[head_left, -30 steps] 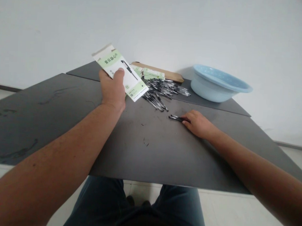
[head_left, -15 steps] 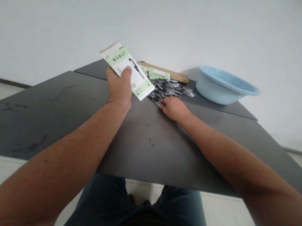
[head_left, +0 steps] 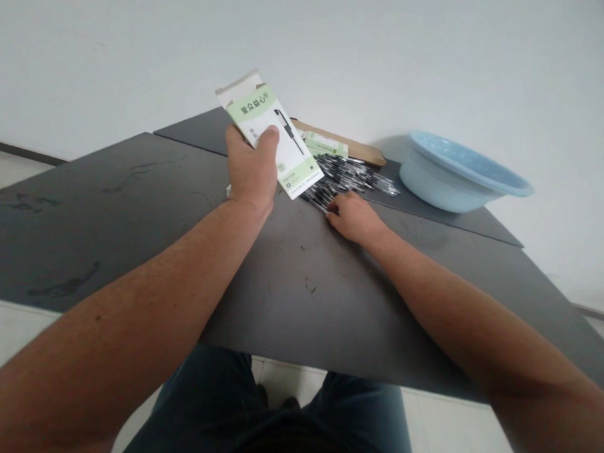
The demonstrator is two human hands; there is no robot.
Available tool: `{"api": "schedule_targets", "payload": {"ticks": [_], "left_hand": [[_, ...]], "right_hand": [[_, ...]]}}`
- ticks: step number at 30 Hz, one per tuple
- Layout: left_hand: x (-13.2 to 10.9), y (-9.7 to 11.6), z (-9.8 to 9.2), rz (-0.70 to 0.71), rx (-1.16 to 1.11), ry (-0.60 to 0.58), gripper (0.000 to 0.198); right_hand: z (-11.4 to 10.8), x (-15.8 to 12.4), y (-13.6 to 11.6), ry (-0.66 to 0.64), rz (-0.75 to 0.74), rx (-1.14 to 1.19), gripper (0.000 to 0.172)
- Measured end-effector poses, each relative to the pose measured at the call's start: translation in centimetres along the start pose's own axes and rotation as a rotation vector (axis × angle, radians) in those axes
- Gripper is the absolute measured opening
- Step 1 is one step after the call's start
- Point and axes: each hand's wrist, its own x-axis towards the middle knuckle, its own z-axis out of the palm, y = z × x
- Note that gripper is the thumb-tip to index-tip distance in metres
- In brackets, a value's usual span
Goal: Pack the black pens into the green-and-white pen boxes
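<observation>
In the left hand [head_left: 252,167], holds a white-and-green pen box [head_left: 287,160] pinched between thumb and fingers, tilted, with open flap beyond the fingers. With the right hand [head_left: 353,217], fingers partly curled, touches the near edge of the pile of pens [head_left: 347,174]; cannot tell whether gripping any. Shows, beyond the right hand, another green-and-white box [head_left: 326,146] and, farther right, a blue basin [head_left: 444,186].
</observation>
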Motion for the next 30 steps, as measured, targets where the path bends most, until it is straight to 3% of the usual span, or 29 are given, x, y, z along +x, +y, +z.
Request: {"api": "schedule_targets", "payload": {"ticks": [8,16,22,30], "left_hand": [[0.1,0.1,-0.1,0.003,-0.11,-0.053,0.071],[0.1,-0.2,0.2,0.016,-0.098,0.036,0.047],[0.5,-0.6,0.1,0.039,-0.013,0.003,0.04],[0.6,-0.3,0.1,-0.03,0.041,-0.023,0.043]], "right_hand": [[-1.0,-2.2,1.4,-0.062,-0.112,-0.004,0.029],[-2.5,-4.8,3.2,-0.155,-0.185,0.017,0.027],[-2.7,-2.2,1.3,-0.026,-0.069,0.015,0.046],[-0.9,0.9,0.4,-0.076,0.015,-0.055,0.046]]}}
